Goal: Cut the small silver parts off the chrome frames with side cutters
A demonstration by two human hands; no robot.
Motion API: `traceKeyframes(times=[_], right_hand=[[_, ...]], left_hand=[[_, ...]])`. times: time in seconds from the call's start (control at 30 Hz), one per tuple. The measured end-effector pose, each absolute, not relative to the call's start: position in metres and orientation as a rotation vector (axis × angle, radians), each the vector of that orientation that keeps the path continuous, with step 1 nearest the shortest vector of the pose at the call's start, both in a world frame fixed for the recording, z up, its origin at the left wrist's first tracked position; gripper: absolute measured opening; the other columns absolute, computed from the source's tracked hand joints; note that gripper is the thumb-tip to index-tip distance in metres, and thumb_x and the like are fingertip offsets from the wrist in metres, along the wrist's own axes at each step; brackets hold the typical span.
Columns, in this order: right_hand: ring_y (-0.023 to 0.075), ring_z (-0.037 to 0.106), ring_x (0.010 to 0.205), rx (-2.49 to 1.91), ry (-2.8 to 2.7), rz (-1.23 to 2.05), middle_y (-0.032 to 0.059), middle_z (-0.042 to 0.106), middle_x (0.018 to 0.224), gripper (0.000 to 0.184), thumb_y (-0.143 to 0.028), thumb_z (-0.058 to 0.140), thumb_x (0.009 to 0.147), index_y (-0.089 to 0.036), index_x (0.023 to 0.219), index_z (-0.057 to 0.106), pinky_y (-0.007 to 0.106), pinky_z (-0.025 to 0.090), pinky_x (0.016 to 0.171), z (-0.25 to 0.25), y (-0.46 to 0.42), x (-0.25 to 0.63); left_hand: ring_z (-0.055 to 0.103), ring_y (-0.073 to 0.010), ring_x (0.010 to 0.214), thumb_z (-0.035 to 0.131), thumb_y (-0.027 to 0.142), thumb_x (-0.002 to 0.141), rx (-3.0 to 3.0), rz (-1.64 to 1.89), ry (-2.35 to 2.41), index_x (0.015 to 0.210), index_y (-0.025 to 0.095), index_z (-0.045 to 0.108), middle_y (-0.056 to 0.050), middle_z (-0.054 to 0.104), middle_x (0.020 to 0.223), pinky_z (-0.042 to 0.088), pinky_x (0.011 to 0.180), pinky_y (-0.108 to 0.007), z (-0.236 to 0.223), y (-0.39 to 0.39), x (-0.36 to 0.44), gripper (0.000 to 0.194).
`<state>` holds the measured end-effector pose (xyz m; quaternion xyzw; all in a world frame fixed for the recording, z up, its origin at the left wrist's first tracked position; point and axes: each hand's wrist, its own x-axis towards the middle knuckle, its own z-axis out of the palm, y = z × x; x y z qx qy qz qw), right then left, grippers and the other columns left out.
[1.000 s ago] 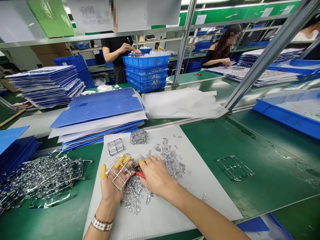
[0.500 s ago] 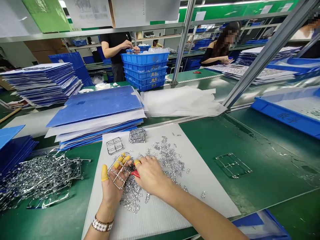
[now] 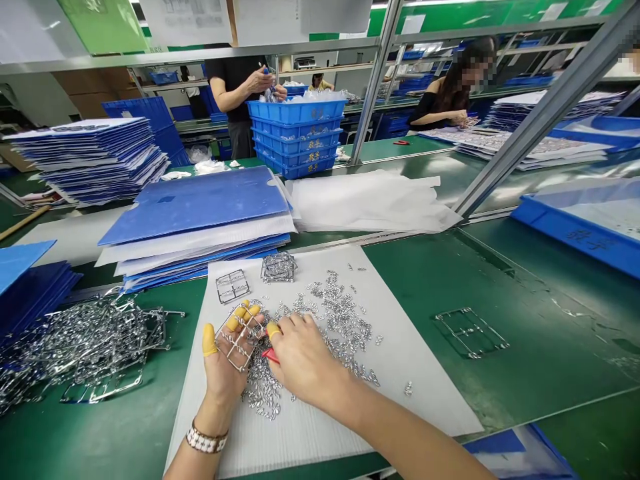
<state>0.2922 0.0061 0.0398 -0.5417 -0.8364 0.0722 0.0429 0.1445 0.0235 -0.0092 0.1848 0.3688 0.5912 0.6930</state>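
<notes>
On my left hand (image 3: 223, 373), palm up with yellow finger cots, rests a shiny metal sprue frame (image 3: 231, 339) with small parts on its crossbars. The thumb and fingers hold it at its edges. My right hand (image 3: 305, 357), a yellow cot on one finger, is closed around red-handled pliers (image 3: 271, 355); their jaws meet the frame's right side and are mostly hidden. Under both hands, small loose silver pieces (image 3: 343, 310) lie scattered over a white sheet (image 3: 400, 360). Another frame (image 3: 233, 287) and a small stack of frames (image 3: 279, 267) lie behind my left hand.
A tangled heap of metal frames (image 3: 90, 340) lies at the left. One frame (image 3: 471, 332) sits on the green table at right. Blue and white sheets (image 3: 200, 203) are stacked behind. Stacked blue crates (image 3: 300, 137), a metal post (image 3: 377, 80) and co-workers (image 3: 453, 87) are farther back.
The view has shifted slightly. The frame in my left hand is turned a little, and the pliers stay at its right side. A co-worker's hands behind the crates have moved.
</notes>
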Motion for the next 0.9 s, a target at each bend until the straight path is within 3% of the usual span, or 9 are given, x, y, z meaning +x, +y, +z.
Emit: traceKeyframes(times=[0.53, 0.9], right_hand=[[0.0307, 0.058, 0.093, -1.610, -2.564, 0.269, 0.0143, 0.064, 0.096, 0.026, -0.034, 0.055, 0.085, -0.013, 0.097, 0.063, 0.045, 0.044, 0.080, 0.035, 0.005, 0.281], [0.0316, 0.061, 0.091, -1.611, -2.605, 0.267, 0.0163, 0.066, 0.093, 0.030, -0.034, 0.057, 0.084, -0.010, 0.101, 0.063, 0.045, 0.046, 0.078, 0.037, 0.009, 0.276]], left_hand=[[0.057, -0.0319, 0.115, 0.040, 0.071, 0.081, 0.499, 1.345, 0.894, 0.121, 0.014, 0.063, -0.016, 0.065, 0.122, 0.048, 0.085, -0.040, -0.014, 0.022, 0.147, 0.073], [0.064, -0.0231, 0.093, 0.044, 0.074, 0.077, 0.581, 1.424, 0.975, 0.116, 0.017, 0.066, -0.012, 0.069, 0.113, 0.048, 0.069, -0.029, -0.017, 0.021, 0.147, 0.072]])
